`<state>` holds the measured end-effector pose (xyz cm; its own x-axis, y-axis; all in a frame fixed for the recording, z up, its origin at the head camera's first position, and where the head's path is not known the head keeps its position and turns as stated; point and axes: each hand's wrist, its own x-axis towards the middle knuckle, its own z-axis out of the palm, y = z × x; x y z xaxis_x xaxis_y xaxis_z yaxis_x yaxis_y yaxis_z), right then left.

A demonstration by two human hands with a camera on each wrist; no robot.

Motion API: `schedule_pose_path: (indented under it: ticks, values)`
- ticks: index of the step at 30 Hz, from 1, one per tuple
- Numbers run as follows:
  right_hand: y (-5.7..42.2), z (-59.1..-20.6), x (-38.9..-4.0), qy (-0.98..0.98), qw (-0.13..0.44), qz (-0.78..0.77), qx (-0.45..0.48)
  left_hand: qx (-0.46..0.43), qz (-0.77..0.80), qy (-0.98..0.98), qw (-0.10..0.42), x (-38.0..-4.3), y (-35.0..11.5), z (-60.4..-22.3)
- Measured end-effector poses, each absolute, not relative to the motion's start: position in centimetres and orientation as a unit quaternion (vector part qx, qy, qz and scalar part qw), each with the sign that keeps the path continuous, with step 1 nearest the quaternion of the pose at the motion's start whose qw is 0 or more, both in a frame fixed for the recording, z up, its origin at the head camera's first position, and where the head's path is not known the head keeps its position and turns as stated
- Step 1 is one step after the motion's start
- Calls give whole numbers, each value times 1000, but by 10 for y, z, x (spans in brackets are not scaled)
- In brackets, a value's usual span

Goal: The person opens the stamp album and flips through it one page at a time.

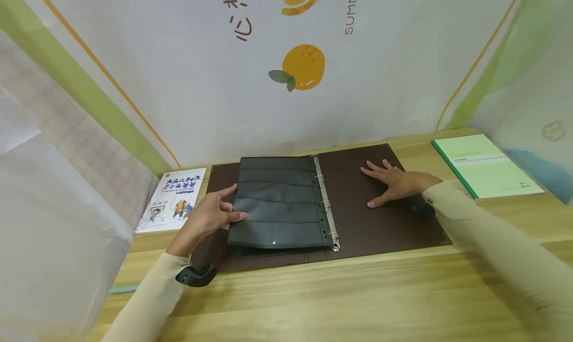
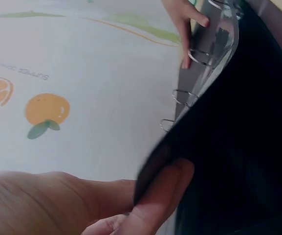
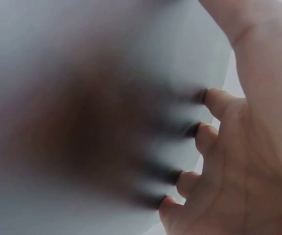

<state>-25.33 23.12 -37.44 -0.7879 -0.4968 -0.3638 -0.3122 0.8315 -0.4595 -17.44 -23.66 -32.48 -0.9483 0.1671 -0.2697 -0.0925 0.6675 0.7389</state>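
A brown ring binder (image 1: 358, 222) lies spread out on the wooden table, its metal rings (image 1: 326, 203) running down the middle. Black pocket pages (image 1: 277, 193) are turned over to the left side. My left hand (image 1: 210, 215) pinches the outer edge of these pages, thumb on top and fingers beneath; in the left wrist view the black page (image 2: 238, 137) bends up between thumb and fingers. On the bare right cover, my right hand (image 1: 391, 182) rests with its fingers spread. The right wrist view shows its fingertips (image 3: 206, 134) touching the cover's smooth surface.
A white illustrated book (image 1: 172, 203) lies left of the binder, partly behind the left hand. At the right is a pale green notebook (image 1: 488, 165) with a green spine. A printed cloth (image 1: 215, 108) hangs behind the table (image 1: 340, 297). A thin greenish strip (image 1: 123, 289) lies at the left edge.
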Motion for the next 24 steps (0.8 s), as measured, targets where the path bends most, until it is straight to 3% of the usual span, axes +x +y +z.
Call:
schedule_pose_path:
  ticks: [8, 14, 24]
  values:
    - [229, -373, -254, 925, 245, -192, -220, -5, 396, 901, 177, -177, -239, -336]
    - [227, -375, -252, 925, 247, -187, -219, 29, 315, 928, 197, -180, -243, -340]
    - [230, -372, -251, 924, 242, -198, -222, 97, 213, 959, 162, -183, -235, -352]
